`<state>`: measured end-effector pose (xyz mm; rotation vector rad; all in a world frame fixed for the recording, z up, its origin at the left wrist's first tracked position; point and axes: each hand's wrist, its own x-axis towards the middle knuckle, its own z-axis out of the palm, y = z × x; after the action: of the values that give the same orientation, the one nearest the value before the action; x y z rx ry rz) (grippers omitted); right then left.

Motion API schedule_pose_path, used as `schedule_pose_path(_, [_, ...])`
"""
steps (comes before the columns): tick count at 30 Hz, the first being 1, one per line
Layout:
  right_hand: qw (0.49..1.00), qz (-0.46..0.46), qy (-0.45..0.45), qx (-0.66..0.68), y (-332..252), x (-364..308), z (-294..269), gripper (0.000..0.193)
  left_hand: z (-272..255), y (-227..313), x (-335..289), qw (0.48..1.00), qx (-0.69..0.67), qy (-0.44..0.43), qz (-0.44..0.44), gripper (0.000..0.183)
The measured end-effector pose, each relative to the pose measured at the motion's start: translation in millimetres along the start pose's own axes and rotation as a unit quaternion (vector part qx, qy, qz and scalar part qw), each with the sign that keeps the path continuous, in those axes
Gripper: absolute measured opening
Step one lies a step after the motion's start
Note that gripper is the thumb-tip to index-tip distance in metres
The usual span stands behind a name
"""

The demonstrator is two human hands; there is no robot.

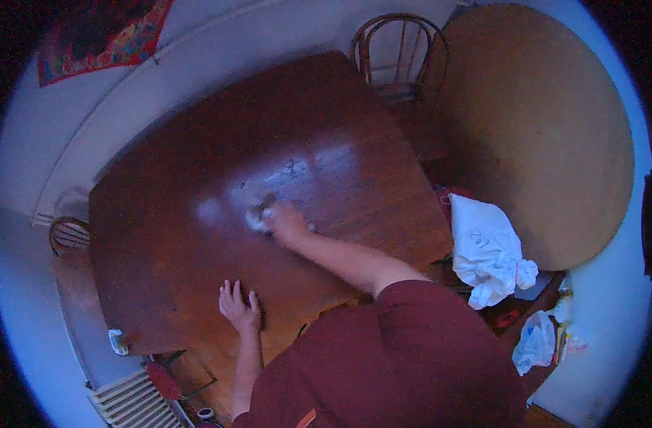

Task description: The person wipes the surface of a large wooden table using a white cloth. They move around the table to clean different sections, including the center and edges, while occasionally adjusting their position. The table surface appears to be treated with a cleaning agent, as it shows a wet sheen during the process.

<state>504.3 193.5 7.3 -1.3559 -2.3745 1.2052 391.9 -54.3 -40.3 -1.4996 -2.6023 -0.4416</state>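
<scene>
My left hand (pixel 240 307) lies flat near the close edge of a dark reddish-brown wooden table (pixel 169 264), fingers spread and nothing in it. Farther out, about mid-table, my right hand (pixel 288 222) is closed on a small whitish cloth (pixel 256 219) pressed against the tabletop. The cloth is blurred and partly covered by my fingers, so its exact shape is unclear. Just beyond it, a bright patch of light with some streaks shines on the wood.
A large round tan board (pixel 540 135) stands at the right, beside a wooden spindle-back chair (pixel 401 53). A tied white bag (pixel 483 242) sits off the table's right edge. At left are another chair (pixel 70 234), a small white container (pixel 118 342) and a radiator (pixel 137 399).
</scene>
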Motion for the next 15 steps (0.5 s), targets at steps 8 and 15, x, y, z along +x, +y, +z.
schedule_pose_path(8, [0.977,0.063,0.182,0.093,177.5,73.9,-79.3,0.059,7.2,15.0,6.4,0.998,0.011,-0.015,-0.064,0.041])
schedule_pose_path(15, [0.940,0.108,0.304,-0.107,281.4,66.0,-187.9,0.030,37.8,92.7,59.8,0.990,0.028,0.016,-0.137,0.040])
